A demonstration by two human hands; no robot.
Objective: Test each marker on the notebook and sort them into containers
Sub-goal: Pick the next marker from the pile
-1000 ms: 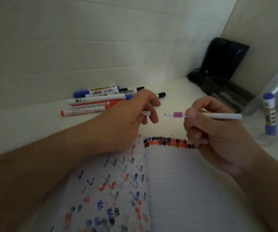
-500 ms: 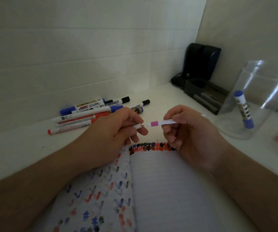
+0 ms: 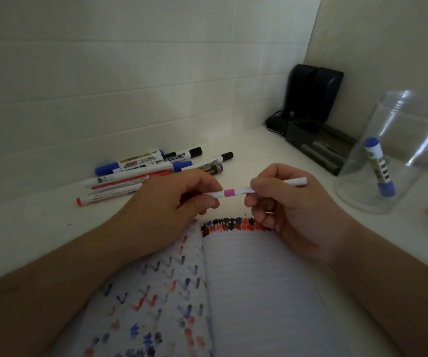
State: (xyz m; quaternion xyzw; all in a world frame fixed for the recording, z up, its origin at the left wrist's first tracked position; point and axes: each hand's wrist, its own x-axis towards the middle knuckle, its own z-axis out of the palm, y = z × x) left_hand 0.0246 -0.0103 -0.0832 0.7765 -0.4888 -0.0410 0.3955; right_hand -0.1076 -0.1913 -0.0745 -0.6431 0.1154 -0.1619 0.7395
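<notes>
Head view shows you at the capping step, I judge: a pile of loose markers (image 3: 140, 173) lies on the white desk (image 3: 27, 210) at far left, against the tiled wall (image 3: 130, 73). Your left hand (image 3: 166, 210) pinches the white cap (image 3: 216, 194), pressed end to end against the pink band of the thin marker (image 3: 272, 186); whether it is fully seated I cannot tell. Your right hand (image 3: 287, 210) is curled tight round that marker's barrel, held level just above the top edge of the open notebook (image 3: 259, 292), whose left page is covered in coloured ticks and whose right page carries one row of scribbles. Next you probably need to squeeze the two hands together until the cap seats, then carry the marker right to a container. The clear jar (image 3: 388, 161) there holds one blue-capped marker (image 3: 379, 170) leaning inside. A dark tray (image 3: 318, 148) and black speakers (image 3: 313, 96) sit in the back corner
</notes>
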